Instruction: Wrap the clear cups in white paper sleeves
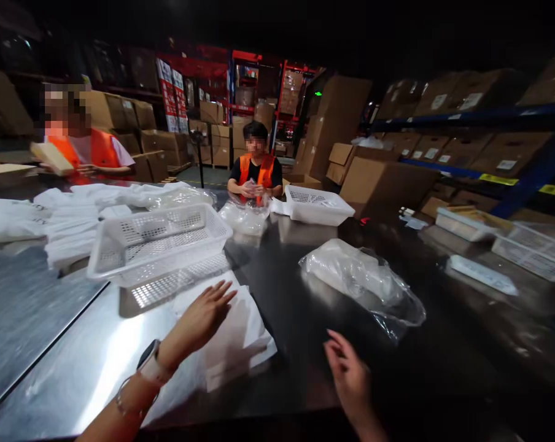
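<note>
Left hand (pixel 202 317) flat on folded white cloth (pixel 240 337), crinkled clear bag (pixel 364 282)

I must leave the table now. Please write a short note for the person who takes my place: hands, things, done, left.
Left hand: open, flat on the folded white garment on the metal table.
Right hand: open, holds nothing, above the table.
Clear bag with white contents lies beyond the right hand; white basket beyond the left.
Done: garment lies folded.
Left: garment is not bagged.
</note>
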A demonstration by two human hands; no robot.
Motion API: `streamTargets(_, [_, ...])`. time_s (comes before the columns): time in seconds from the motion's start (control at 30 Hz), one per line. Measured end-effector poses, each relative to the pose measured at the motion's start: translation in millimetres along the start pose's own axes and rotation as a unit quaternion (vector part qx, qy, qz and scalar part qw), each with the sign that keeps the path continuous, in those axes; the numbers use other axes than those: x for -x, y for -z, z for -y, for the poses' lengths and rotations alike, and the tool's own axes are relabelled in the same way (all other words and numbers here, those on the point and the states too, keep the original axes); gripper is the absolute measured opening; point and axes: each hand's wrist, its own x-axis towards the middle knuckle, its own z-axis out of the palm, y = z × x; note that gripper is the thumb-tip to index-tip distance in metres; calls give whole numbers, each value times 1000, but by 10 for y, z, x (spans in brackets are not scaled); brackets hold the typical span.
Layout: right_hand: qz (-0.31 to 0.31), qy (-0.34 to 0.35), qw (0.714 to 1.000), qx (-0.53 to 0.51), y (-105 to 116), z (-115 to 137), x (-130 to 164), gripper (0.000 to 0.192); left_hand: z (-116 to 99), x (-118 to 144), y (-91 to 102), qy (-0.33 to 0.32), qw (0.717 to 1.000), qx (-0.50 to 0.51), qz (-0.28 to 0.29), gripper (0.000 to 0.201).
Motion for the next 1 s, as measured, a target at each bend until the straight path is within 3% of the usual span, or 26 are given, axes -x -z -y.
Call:
streamTargets(0.07, [163,-77,975,-132,-354,173,15,66,-80,-202,-94,-45,998,8,48,44])
streamTargets(0.13, [286,-166,921,-208,-710,301,59,86,-131,-241,-242,-54,997,4,58,44])
streamTargets(0.2, [317,-205,905,-198,-922,328,134,81,-144,-186,-400,-50,997,-8,59,47])
streamTargets(0.27, [305,-189,919,-162,-936,250,204,64,-145,-119,-517,-50,996,-29,66,52])
streamTargets(0.33, [271,-106,950,-114,-798,119,208,51,-156,-80,-552,-53,995,-49,73,55])
streamTargets(0.4, [206,28,977,-52,-610,0,104,41,-163,-51,-492,-60,994,-46,74,56])
streamTargets(0.47, [134,203,970,10,-471,-63,-93,35,-131,17,-362,-60,996,-22,63,58])
streamTargets(0.53, [107,376,918,67,-442,-49,-310,31,-48,156,-216,-57,998,-4,39,62])
streamTargets(0.6, [134,514,841,105,-523,27,-459,29,51,347,-103,-69,997,-13,16,76])
streamTargets(0.63, [157,563,804,107,-591,77,-492,30,87,443,-67,-91,996,-23,12,81])
streamTargets(0.7, [200,618,756,81,-740,173,-480,27,105,598,-37,-142,989,-41,18,81])
streamTargets(0.77, [227,627,745,32,-849,225,-407,23,53,688,-61,-188,981,-41,19,71])
streamTargets(0.87, [267,572,775,-18,-875,181,-292,25,-56,770,-179,-210,978,-1,-13,50])
streamTargets(0.93, [315,505,803,-36,-829,101,-218,29,-99,865,-295,-187,980,53,-33,41])
streamTargets(1.0, [346,419,835,-81,-774,38,-114,35,-140,1015,-416,-110,985,121,-52,37])
